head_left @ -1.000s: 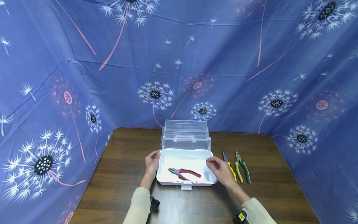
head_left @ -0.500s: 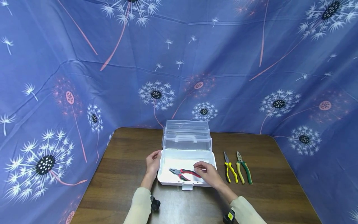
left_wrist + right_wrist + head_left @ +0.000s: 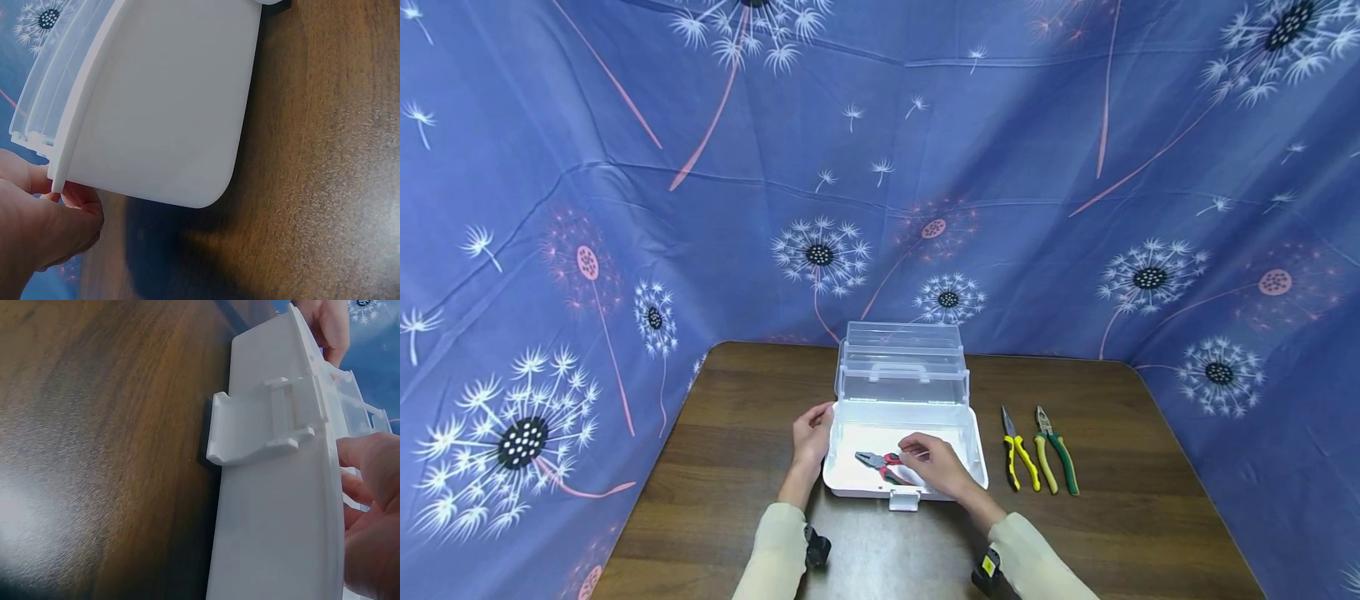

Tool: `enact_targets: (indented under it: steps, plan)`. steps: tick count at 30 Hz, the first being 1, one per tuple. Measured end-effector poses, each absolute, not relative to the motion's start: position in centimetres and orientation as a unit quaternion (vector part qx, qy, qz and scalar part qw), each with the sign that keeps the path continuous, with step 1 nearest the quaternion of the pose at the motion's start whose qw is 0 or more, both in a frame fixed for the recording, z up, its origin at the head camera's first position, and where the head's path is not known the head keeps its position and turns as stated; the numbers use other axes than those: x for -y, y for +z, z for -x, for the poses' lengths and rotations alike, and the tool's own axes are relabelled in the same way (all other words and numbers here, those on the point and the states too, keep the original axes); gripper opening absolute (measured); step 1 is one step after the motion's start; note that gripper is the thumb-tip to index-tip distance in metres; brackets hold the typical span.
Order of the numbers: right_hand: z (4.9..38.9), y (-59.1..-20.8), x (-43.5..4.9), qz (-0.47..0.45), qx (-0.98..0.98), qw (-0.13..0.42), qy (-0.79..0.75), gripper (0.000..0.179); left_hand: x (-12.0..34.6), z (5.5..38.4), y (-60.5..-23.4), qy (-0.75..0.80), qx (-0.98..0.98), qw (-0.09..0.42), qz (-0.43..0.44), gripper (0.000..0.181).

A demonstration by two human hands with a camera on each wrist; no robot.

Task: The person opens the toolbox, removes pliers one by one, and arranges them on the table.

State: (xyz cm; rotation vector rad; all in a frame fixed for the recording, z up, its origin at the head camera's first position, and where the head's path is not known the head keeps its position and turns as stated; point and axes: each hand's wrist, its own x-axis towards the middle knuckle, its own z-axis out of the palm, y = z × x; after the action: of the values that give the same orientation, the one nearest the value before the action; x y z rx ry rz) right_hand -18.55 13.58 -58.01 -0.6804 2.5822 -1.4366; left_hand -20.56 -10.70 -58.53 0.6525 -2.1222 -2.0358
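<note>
A white toolbox [image 3: 861, 492] with its clear lid [image 3: 902, 362] raised stands on the table. Its rear left corner is pinched between the thumb and fingers of my left hand [image 3: 811, 435]; the left wrist view shows that hand [image 3: 53, 219] gripping the rim. Combination pliers [image 3: 871, 459] with red and black handles lie inside on the box floor, jaws to the left. My right hand [image 3: 934, 463] is inside the box, low over the handles and covering their ends, thumb and fingers loosely bent. In the right wrist view the front wall partly hides that hand [image 3: 375, 506].
Right of the box lie long-nose pliers [image 3: 1018, 454] with yellow and black handles and combination pliers [image 3: 1057, 454] with green and yellow handles. The box's front latch [image 3: 904, 500] hangs down. A blue dandelion-print cloth [image 3: 1022, 283] hangs behind the wooden table [image 3: 752, 392].
My right hand has moved left from the box's right rim to over the red-handled pliers, which have stayed in place. The left hand keeps its grip on the rim.
</note>
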Motion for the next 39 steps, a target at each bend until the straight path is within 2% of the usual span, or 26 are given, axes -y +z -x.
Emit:
enact_targets:
  steps: [21,39]
  plan:
    - [19.8,-58.2,-10.7,0.286,-0.876,0.127,-0.368,0.026,10.6,20.5,-58.6,-0.673,0.704,0.070,-0.216,0.027]
    - [20.5,-57.2,-9.8,0.361,-0.857,0.191,-0.313,0.016,10.7,20.5,-58.5,-0.673,0.705,0.074,-0.210,0.026]
